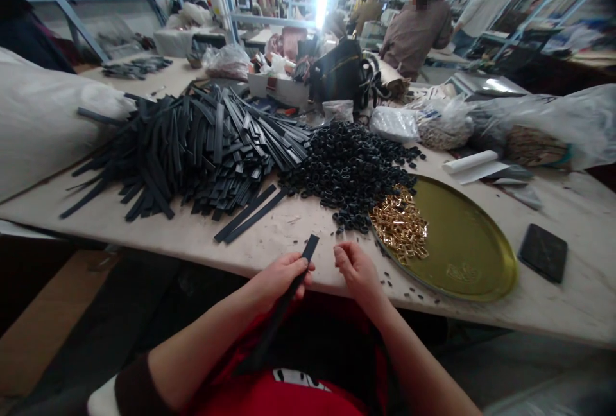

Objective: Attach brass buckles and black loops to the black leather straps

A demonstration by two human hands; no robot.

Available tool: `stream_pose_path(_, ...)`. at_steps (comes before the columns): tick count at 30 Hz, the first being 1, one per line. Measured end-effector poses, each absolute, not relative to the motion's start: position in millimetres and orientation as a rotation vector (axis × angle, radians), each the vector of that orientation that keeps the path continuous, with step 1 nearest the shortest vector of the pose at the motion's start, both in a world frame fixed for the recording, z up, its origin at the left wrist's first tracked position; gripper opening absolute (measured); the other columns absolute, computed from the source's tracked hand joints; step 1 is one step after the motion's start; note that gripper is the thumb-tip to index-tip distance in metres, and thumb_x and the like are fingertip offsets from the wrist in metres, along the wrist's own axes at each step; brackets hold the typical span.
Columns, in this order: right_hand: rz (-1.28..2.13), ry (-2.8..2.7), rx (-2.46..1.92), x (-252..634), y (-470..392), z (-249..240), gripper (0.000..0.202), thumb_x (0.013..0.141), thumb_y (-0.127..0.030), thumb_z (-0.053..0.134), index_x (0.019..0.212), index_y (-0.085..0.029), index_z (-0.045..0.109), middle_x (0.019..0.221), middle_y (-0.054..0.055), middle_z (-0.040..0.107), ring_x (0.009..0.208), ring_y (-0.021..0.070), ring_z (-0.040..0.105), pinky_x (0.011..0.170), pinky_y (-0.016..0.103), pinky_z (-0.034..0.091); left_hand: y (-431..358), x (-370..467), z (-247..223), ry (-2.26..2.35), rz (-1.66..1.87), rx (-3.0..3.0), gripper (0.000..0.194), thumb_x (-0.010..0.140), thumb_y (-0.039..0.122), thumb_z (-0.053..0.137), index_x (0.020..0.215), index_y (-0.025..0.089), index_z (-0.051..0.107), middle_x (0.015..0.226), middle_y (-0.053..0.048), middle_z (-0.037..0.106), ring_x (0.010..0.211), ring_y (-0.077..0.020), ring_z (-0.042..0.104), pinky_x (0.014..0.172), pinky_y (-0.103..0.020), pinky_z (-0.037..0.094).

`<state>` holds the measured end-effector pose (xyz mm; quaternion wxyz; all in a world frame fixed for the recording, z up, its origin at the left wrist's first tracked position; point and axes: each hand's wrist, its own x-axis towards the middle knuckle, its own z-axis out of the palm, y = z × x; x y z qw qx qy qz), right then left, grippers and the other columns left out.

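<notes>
My left hand (pixel 289 275) pinches a dark strap (pixel 310 248) between thumb and fingers; one end points up over the table edge, and the rest hangs down toward my lap. Just to the right, my right hand (pixel 355 265) has its fingertips pressed together, apart from the strap. Whatever is in that pinch, if anything, is too small to make out. Beyond my hands, two loose straps (pixel 250 214) lie on the table beside a large heap of dark straps (pixel 192 146). A pile of small black loops (pixel 351 162) adjoins the heap. Gold buckles (pixel 402 223) lie on the round tray's left side.
The gold-coloured round tray (pixel 471 236) stands at the right, near a black phone (pixel 543 252). Plastic bags (pixel 394 124), a black bag (pixel 337 72) and a white box (pixel 279 88) line the table's back. A white sack (pixel 52 114) bulges at left. People work farther off.
</notes>
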<state>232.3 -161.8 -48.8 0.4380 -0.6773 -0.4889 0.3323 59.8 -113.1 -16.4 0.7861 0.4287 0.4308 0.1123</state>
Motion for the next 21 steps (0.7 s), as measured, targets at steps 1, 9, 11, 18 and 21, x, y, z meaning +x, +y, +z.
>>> stream_pose_path(1, 0.638, -1.295, -1.786, 242.4, -157.9, -48.9, 0.024, 0.082, -0.04, 0.044, 0.086, -0.019, 0.053, 0.068, 0.002, 0.057, 0.062, 0.0161, 0.052, 0.059, 0.028, 0.039, -108.1, 58.2, -16.6, 0.944, 0.257, 0.963, 0.019, 0.083, 0.032, 0.042, 0.085, 0.015, 0.05, 0.059, 0.006, 0.05, 0.037, -0.0023, 0.039, 0.037, -0.015, 0.025)
stream_pose_path(9, 0.002, -2.003, -2.167, 264.4, -113.7, -47.1, 0.016, 0.083, -0.026, 0.048, 0.09, -0.02, 0.061, 0.081, 0.008, 0.06, 0.071, 0.0199, 0.057, 0.061, 0.028, 0.037, -90.5, 59.0, -30.4, 0.941, 0.239, 1.203, 0.022, 0.084, 0.032, 0.036, 0.082, 0.015, 0.049, 0.045, 0.009, 0.04, 0.034, -0.0043, 0.033, 0.037, -0.017, 0.024)
stream_pose_path(11, 0.007, -2.005, -2.179, 262.7, -113.1, -47.8, 0.012, 0.082, -0.023, 0.048, 0.083, -0.019, 0.06, 0.076, 0.008, 0.06, 0.069, 0.0196, 0.056, 0.06, 0.028, 0.035, -90.2, 57.1, -33.5, 0.931, 0.242, 1.208, 0.024, 0.084, 0.034, 0.036, 0.084, 0.015, 0.049, 0.043, 0.01, 0.039, 0.033, -0.0046, 0.031, 0.036, -0.017, 0.023)
stream_pose_path(18, 0.988, -1.113, -1.615, 247.4, -130.2, -40.7, 0.017, 0.076, -0.037, 0.055, 0.08, -0.021, 0.053, 0.071, 0.001, 0.062, 0.06, 0.014, 0.054, 0.057, 0.026, 0.039, -96.7, 63.1, -32.8, 0.932, 0.307, 1.246, 0.022, 0.084, 0.034, 0.037, 0.086, 0.016, 0.05, 0.045, 0.008, 0.044, 0.034, -0.006, 0.038, 0.037, -0.017, 0.028)
stream_pose_path(21, 1.273, -0.707, -1.266, 227.4, -139.2, -38.3, 0.023, 0.068, -0.036, 0.066, 0.082, -0.022, 0.055, 0.074, -0.001, 0.063, 0.061, 0.0119, 0.055, 0.058, 0.025, 0.042, -104.7, 68.9, -26.4, 0.961, 0.386, 1.339, 0.022, 0.084, 0.033, 0.037, 0.083, 0.016, 0.051, 0.051, 0.006, 0.047, 0.039, -0.0066, 0.042, 0.041, -0.018, 0.033)
